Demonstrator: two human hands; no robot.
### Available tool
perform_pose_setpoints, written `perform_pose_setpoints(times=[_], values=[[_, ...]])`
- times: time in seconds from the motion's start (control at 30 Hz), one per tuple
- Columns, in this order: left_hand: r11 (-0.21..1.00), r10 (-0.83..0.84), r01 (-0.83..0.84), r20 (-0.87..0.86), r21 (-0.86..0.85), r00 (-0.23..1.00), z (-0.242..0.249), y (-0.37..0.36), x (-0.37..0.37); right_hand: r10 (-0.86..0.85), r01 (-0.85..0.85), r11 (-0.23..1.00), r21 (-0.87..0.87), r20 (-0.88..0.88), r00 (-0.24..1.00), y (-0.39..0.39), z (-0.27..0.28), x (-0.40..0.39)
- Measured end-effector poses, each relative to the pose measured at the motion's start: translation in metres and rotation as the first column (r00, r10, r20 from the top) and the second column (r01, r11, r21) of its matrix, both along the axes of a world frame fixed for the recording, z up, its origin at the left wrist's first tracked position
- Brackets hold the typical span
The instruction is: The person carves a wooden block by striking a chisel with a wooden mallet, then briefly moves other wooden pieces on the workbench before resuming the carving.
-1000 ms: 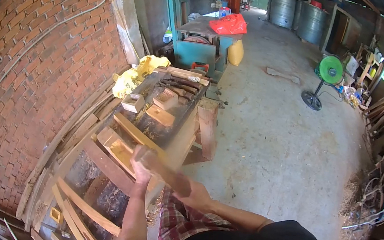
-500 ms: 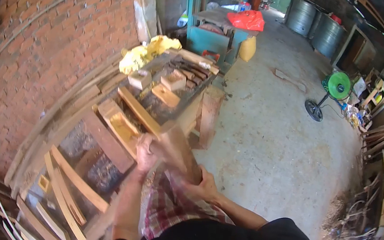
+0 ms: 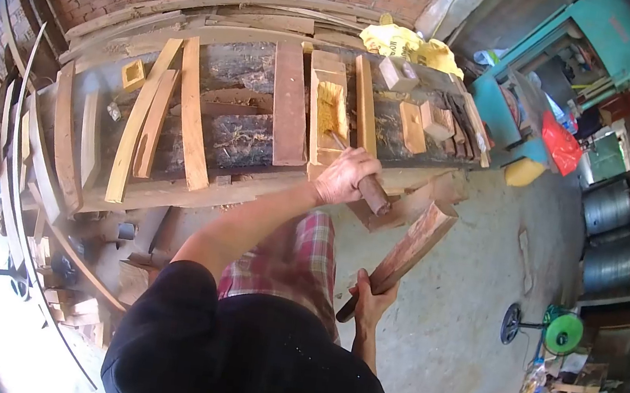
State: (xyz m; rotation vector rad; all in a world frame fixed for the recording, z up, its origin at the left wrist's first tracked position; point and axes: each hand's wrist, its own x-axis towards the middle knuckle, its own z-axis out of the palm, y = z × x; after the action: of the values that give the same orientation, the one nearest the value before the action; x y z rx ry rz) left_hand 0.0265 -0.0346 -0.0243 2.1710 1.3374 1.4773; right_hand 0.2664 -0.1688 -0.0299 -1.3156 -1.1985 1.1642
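Note:
My left hand (image 3: 345, 177) is closed around the wooden handle of a chisel (image 3: 375, 194). Its thin metal blade points away from me into the rough hollow of a pale wooden block (image 3: 332, 107), which lies across the bench. Lower and to the right, my right hand (image 3: 375, 293) grips a heavy wooden mallet (image 3: 418, 240) by its narrow end. The mallet's thick head tilts up and to the right, apart from the chisel's handle end. Beside the block lie a reddish-brown board (image 3: 289, 106) on the left and a narrow wooden bar (image 3: 363, 103) on the right.
Curved wooden strips (image 3: 192, 117) lie on the left of the bench. Toward its right end are small wooden blocks (image 3: 436, 121), dark tools (image 3: 467, 125) and a yellow sack (image 3: 410, 46). A teal machine (image 3: 501, 110) stands beyond, and a green fan (image 3: 563, 333) is on the floor.
The view has turned toward the bench. The mallet, blurred and close to my left hand before, is now drawn back from the chisel.

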Motion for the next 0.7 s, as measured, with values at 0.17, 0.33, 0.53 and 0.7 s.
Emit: perform_pose_setpoints(times=[0.17, 0.33, 0.53, 0.7], values=[[0.986, 0.165, -0.166, -0.189, 0.01, 0.968, -0.019, -0.003, 0.014, 0.076, -0.076, 0.997, -0.006, 0.008, 0.997, 0.018, -0.004, -0.009], [0.986, 0.168, -0.163, -0.213, 0.038, 0.963, -0.021, -0.004, 0.013, 0.102, -0.1, 0.994, -0.051, 0.036, 0.994, 0.019, -0.009, -0.008], [0.998, 0.014, 0.005, -0.278, 0.068, 0.96, 0.0, -0.002, -0.007, 0.106, -0.102, 0.989, -0.106, 0.03, 0.994, 0.021, -0.018, 0.002], [0.993, -0.006, 0.043, -0.317, 0.109, 0.948, -0.005, 0.033, -0.039, 0.102, -0.098, 0.987, -0.125, 0.025, 0.994, 0.021, -0.02, 0.002]])
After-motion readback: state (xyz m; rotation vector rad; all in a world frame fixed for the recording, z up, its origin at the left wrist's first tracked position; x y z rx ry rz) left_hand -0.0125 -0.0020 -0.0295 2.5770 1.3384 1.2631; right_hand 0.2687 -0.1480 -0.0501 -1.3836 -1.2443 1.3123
